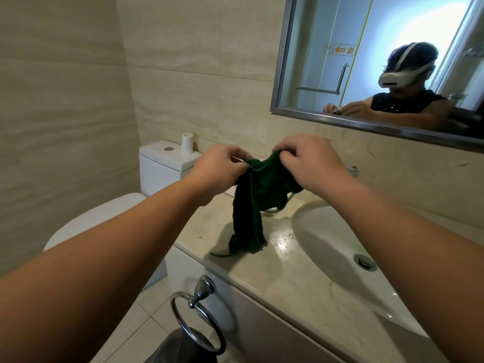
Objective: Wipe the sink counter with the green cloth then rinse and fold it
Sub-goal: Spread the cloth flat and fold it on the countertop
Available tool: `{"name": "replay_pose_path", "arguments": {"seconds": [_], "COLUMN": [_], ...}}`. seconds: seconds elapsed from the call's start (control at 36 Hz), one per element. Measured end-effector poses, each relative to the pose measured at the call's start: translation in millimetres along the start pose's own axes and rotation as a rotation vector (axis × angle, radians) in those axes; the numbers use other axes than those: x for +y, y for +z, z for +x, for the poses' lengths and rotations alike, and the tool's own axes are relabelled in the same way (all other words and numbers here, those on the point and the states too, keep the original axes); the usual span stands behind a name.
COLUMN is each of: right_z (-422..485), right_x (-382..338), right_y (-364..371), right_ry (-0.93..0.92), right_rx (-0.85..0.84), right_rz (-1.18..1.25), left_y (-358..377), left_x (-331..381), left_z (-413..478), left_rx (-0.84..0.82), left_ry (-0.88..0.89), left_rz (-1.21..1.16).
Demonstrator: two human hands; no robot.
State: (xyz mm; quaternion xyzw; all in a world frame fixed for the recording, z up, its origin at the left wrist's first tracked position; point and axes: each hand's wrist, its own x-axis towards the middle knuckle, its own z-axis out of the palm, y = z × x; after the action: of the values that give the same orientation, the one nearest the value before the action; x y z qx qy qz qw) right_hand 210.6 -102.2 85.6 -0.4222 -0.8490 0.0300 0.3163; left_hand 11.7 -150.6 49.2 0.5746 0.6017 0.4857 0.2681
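Cloth: your dark green, soft woven cloth [255, 197] hangs crumpled in the air, its lower end trailing onto the pale marble sink counter [288, 281] just left of the white oval basin [337, 244]
Left hand: your left hand [220, 166] pinches the cloth's top hem at its left end, fingers curled in
Right hand: your right hand [311, 163] grips the bunched top edge at the right end
Relation: the cloth sits between and below both hands, touching each
Handling: it looks light and limp, likely damp, so expect it to sag, cling and keep no shape; nothing fragile about it
Hold: work your fingers out to the two top corners, so it can drop flat for folding
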Motion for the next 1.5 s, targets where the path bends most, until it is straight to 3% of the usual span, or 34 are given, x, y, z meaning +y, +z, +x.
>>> {"name": "replay_pose_path", "arguments": {"seconds": [0.08,0.19,0.33,0.56,0.67,0.78,0.83,0.89,0.97,1.03,1.11,1.17,1.36,1.5], "right_z": [6,15,20,20,14,8,6,4,5,8,12,14,11,-3], "right_x": [-3,-1,-10,-7,5,16,23,28,23,12,-5,-15,-12,7], "right_y": [-4,-7,-8,-25,-42,-50,-48,-46,-49,-52,-54,-54,-42,-30], "right_ry": [0.082,0.136,0.052,-0.005,0.015,0.089,0.118,0.181,0.294,0.302,0.277,0.269,0.32,0.356], "right_rx": [0.126,0.108,0.046,-0.012,-0.224,-0.481,-0.486,-0.419,-0.277,-0.254,-0.327,-0.378,-0.437,-0.633], "right_rz": [0.129,0.194,0.143,0.048,0.018,-0.073,-0.078,0.12,0.507,0.65,0.733,0.71,0.719,0.741], "left_y": [-3,-7,8,16,-3,-20,-27,-33,-43,-48,-43,-37,-29,-30], "left_x": [3,11,31,41,38,34,34,33,30,32,48,58,59,47], "left_z": [3,1,-8,-5,-1,9,12,14,11,7,0,-2,-1,0], "left_rx": [-0.077,-0.203,-0.387,-0.283,-0.14,0.029,0.089,0.114,0.068,-0.086,-0.353,-0.426,-0.337,-0.184], "left_ry": [-0.069,-0.096,-0.033,-0.058,-0.024,-0.021,-0.043,-0.053,-0.06,-0.076,-0.029,0.006,0.024,0.009], "left_rz": [-0.152,-0.236,0.006,0.292,0.398,0.223,0.068,0.026,0.18,0.249,0.128,0.044,-0.033,-0.335]}}
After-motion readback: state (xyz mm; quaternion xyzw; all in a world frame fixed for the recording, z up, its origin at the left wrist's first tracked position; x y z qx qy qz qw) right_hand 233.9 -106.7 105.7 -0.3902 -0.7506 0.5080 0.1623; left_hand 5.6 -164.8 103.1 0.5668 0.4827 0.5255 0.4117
